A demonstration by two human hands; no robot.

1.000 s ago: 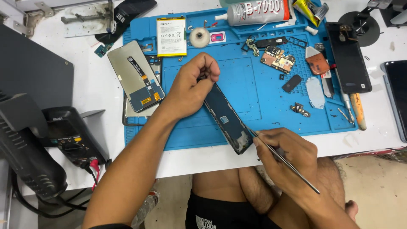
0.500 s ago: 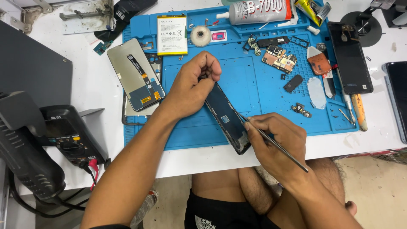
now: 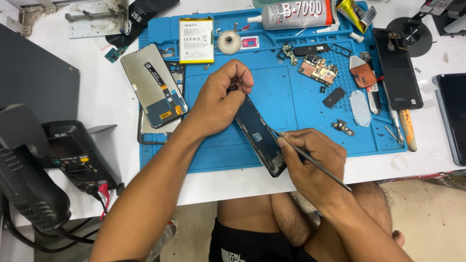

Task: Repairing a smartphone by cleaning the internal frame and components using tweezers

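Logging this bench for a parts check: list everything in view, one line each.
phone frame: 1, black, tilted on the mat's middle, held at both ends
metal tool: 1, silver, thin, tip at the frame
mat: 1, blue, on white table
display panel: 1, grey with black flex, mat's left edge
battery: 1, white and yellow, mat's top
glue tube: 1, grey, top of mat
circuit board: 1, brown, mat's right
tape roll: 1, white, beside battery
dark phone: 1, black, right of mat
multimeter: 1, black, left
left hand: grip on frame's top end
right hand: grip on metal tool
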